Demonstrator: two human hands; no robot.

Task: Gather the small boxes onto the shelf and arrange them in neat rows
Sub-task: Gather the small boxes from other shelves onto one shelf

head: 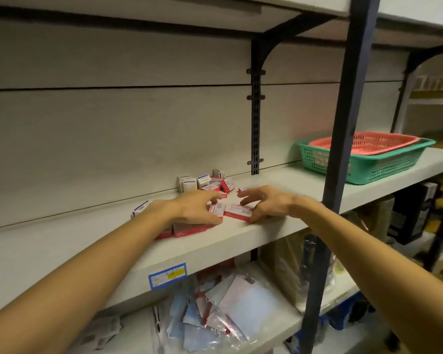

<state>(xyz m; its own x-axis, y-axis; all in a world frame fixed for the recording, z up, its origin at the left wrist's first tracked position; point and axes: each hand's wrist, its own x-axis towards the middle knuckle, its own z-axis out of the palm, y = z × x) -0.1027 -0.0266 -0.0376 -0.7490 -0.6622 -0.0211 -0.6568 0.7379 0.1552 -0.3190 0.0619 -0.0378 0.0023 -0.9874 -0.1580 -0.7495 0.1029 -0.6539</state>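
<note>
Small red-and-white boxes lie scattered on the pale shelf (279, 180). A loose pile of boxes (210, 183), some white with blue stripes, sits against the back wall. My left hand (192, 209) rests over several red boxes near the front edge, fingers curled on one red box (216, 209). My right hand (266, 203) is spread, thumb and fingers touching the flat red box (238, 212) beside it. One white box (140, 208) shows behind my left wrist. Another red box (188, 229) lies under my left palm.
A green basket (368, 164) holding a red basket (363, 144) stands at the right of the shelf, behind a dark blue upright post (340, 139). The shelf below holds plastic bags of masks (215, 310). A blue label (167, 275) marks the shelf edge.
</note>
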